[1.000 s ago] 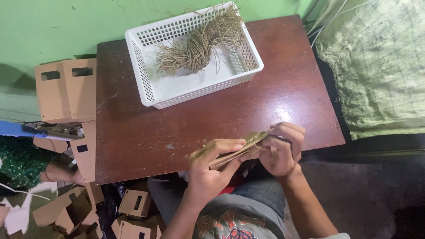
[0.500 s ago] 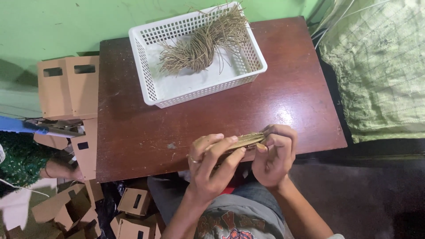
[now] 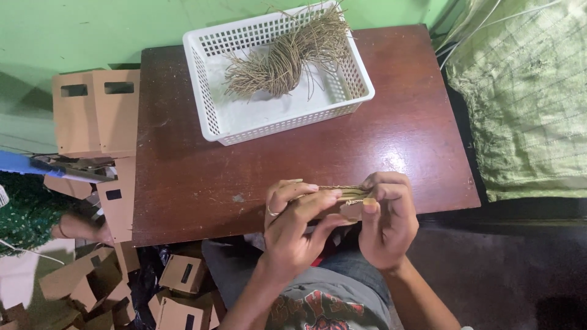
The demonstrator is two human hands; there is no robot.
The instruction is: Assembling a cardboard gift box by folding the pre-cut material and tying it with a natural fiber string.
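Drawn closer together since a second ago: left hand (image 3: pixel 293 223) and right hand (image 3: pixel 385 223), both pinching a flat brown cardboard piece (image 3: pixel 345 197) with twine over the surface's (image 3: pixel 183 183) near edge. White basket (image 3: pixel 214 116) of twine at far edge.

Left hand (image 3: pixel 293 223), right hand (image 3: pixel 385 223) together, fingers pinched

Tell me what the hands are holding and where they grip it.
Both hands hold a flat folded brown cardboard piece with twine along it: left hand at its left end, right hand pinching its right end.
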